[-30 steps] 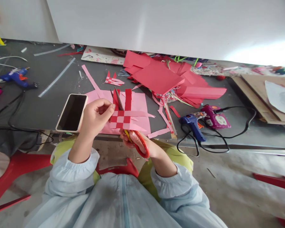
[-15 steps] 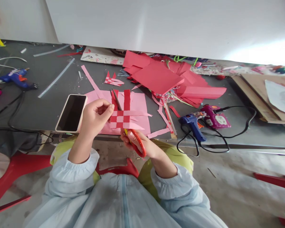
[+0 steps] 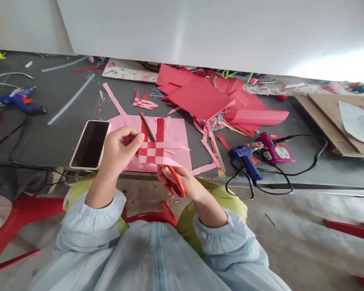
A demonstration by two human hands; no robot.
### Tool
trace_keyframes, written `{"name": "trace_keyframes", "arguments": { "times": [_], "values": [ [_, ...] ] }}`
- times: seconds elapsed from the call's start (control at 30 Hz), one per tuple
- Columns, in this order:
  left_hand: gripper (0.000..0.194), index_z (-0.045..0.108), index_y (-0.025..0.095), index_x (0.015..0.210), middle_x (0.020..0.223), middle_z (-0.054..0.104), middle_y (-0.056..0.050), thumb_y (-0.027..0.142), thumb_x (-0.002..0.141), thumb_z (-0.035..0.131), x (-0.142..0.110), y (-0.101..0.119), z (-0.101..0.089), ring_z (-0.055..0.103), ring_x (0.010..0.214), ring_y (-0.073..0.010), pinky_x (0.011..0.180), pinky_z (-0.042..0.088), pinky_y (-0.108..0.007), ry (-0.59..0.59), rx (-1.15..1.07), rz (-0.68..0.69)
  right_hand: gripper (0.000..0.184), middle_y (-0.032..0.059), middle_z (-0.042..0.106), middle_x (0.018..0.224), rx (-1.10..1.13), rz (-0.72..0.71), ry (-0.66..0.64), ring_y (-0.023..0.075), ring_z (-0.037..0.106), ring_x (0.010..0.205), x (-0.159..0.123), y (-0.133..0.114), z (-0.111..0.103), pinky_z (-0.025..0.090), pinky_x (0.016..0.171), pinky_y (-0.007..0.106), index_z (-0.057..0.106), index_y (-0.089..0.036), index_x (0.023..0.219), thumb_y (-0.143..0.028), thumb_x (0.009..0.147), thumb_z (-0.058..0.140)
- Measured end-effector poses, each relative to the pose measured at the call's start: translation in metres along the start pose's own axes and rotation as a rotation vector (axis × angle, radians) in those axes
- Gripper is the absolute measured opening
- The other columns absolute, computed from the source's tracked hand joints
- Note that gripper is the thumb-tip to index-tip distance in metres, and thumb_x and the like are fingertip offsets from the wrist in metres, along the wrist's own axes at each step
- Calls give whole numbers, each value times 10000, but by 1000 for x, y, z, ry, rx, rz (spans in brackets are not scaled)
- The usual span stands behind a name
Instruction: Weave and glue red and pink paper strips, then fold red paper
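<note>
My left hand point(image 3: 123, 146) pinches the left edge of a red and pink woven paper piece point(image 3: 151, 152), its checks at the lower left and loose strips reaching up and right. In my right hand point(image 3: 176, 178) are the red-handled scissors point(image 3: 178, 186), fingers wrapped round the handles. Their dark blades pass behind the checks and come out above, beside the upright red strips. Beneath lies a pink paper sheet point(image 3: 182, 129). A smaller woven piece point(image 3: 144, 101) rests farther back on the table.
A phone point(image 3: 90, 144) lies left of my left hand. Red paper sheets point(image 3: 200, 97) are heaped at the back. A blue glue gun point(image 3: 247, 159) with looping cord and a magenta box point(image 3: 276, 149) sit at right; another glue gun point(image 3: 21, 99) is at far left. Cardboard point(image 3: 330, 121) lies at far right.
The woven piece has tilted and shifted slightly left in my left hand. The right hand's scissor handles have turned a little, and the upright red strip looks shorter.
</note>
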State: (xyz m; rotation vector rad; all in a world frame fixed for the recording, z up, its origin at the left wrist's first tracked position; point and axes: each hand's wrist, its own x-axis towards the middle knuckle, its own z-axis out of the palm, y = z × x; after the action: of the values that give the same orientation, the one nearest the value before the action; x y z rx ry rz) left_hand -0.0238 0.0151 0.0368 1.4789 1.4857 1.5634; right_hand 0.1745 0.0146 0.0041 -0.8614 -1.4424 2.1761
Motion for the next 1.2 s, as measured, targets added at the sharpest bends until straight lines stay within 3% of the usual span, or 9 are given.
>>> {"name": "trace_keyframes", "arguments": {
  "times": [0.37, 0.6, 0.7, 0.83, 1.03, 1.2],
  "values": [
    [185, 654, 196, 704, 627, 581, 31, 344, 800, 710, 2, -18, 2, 499, 563, -80, 530, 407, -202, 95, -75, -67, 529, -96, 441, 663, 315, -23, 25, 7, 317, 367, 12, 4, -10, 264, 281, 153, 474, -204, 835, -670, 750, 710],
    [154, 604, 221, 732, 641, 471, 51, 328, 839, 633, 4, -25, 4, 417, 568, -81, 554, 381, -209, 190, -159, -126, 518, -96, 434, 714, 382, -51, -76, 29, 352, 415, 16, 10, -11, 334, 326, 171, 463, -239, 989, -687, 809, 651],
    [156, 604, 230, 761, 653, 465, 48, 360, 841, 635, 4, -26, 4, 449, 588, -88, 584, 418, -211, 202, -210, -135, 570, -85, 420, 733, 357, -44, -106, 39, 386, 457, 16, 13, -11, 353, 358, 186, 491, -220, 1039, -714, 798, 644],
    [177, 586, 227, 730, 641, 469, 48, 376, 781, 665, 7, -17, 3, 485, 592, -86, 572, 447, -201, 221, -294, -203, 548, -76, 398, 759, 293, -63, -120, 37, 381, 491, 13, 12, -9, 324, 389, 183, 491, -217, 1018, -700, 808, 647],
    [299, 575, 206, 683, 603, 520, 67, 389, 623, 803, 11, -2, 1, 453, 450, -60, 371, 389, -194, 105, -546, -514, 489, -71, 388, 791, 243, -87, -148, 31, 376, 512, 12, 12, -10, 304, 434, 182, 482, -234, 1064, -665, 866, 601],
    [418, 628, 180, 696, 614, 620, 49, 344, 474, 942, 11, -4, -1, 560, 508, -52, 464, 475, -161, 38, -617, -539, 459, -68, 383, 799, 221, -74, -159, 30, 368, 511, 13, 15, -12, 284, 441, 192, 468, -237, 1056, -647, 887, 584]
  ]
}}
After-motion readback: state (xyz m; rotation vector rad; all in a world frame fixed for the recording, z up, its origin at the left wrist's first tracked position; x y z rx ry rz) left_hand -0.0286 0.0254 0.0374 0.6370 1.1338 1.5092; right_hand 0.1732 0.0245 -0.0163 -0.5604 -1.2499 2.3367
